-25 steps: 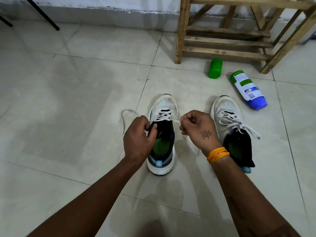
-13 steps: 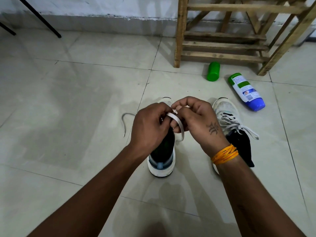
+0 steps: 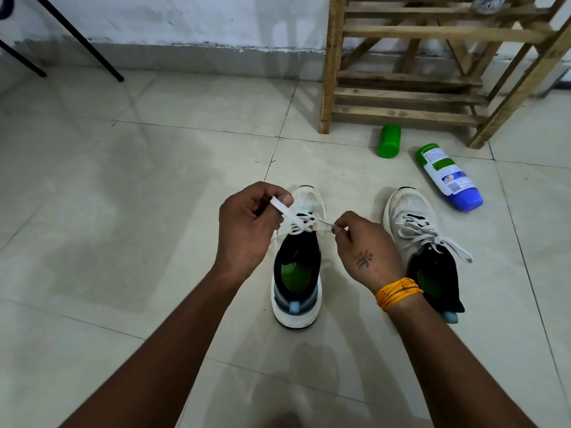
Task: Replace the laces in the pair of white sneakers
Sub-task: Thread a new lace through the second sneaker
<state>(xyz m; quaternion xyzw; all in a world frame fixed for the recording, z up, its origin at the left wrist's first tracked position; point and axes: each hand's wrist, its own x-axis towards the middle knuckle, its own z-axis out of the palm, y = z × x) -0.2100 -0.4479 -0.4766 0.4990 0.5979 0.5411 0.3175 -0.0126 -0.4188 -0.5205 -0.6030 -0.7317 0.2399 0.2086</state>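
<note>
While knotting: both hands are pulling lace ends apart over the left shoe [image 3: 297, 257].
Left hand [image 3: 247, 225]: pinching flat lace [image 3: 282, 209].
Right hand [image 3: 364, 247]: pinching the thin end.
Advice: keep tension even, knot centred.

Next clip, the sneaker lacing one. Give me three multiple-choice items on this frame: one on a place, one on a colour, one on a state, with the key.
1. Where does the green cap lie?
A. inside a sneaker
B. on the floor by the wooden rack
C. in the left hand

2. What colour is the band on the right wrist?
A. orange
B. blue
C. black

3. What state is the right sneaker in?
A. without laces
B. laced and tied
C. held in the air

Key: 1 B, it rests on the tile at the rack's foot. 2 A, orange strands wrap the wrist. 3 B, a bow shows, while the left hand and right hand each grip the lace of the left sneaker.
</note>
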